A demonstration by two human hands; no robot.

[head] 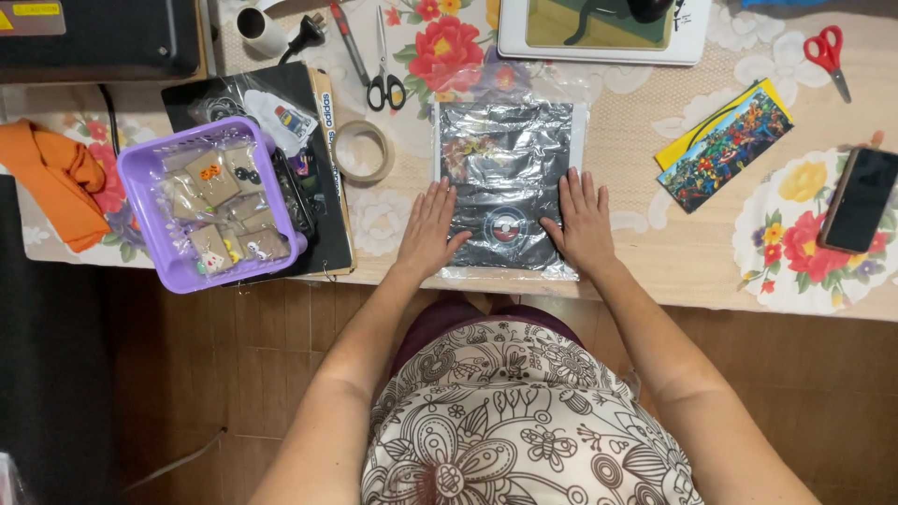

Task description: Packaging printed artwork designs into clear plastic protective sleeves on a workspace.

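The head camera looks straight down at a counter (673,262) covered with a flowered cloth. In the middle, at the near edge of the counter, lies a dark printed sheet in a clear plastic sleeve (508,178); it lies flat, and the plastic shines and is wrinkled. Everything else is placed here relative to this sheet.

The left hand (428,232) rests flat on the lower left corner of the sheet, with the fingers stretched and a little spread. The right hand (584,223) rests flat on the lower right corner in the same way. The two hands are apart, with the middle of the sheet bare between them, and both are open with the palms down, so they press and do not grasp anything.

Just to the left of the sheet lies a roll of tape (363,151). Further left stands a purple basket (159,252) with small packets inside, on top of a black folder (329,245). Beyond the upper left corner of the sheet lie scissors with black handles (384,86). To the right of the sheet lies a colourful printed card (725,148), then a dark phone (859,198) further right, and red scissors (827,54) beyond it. Far to the left lies an orange cloth (58,180).
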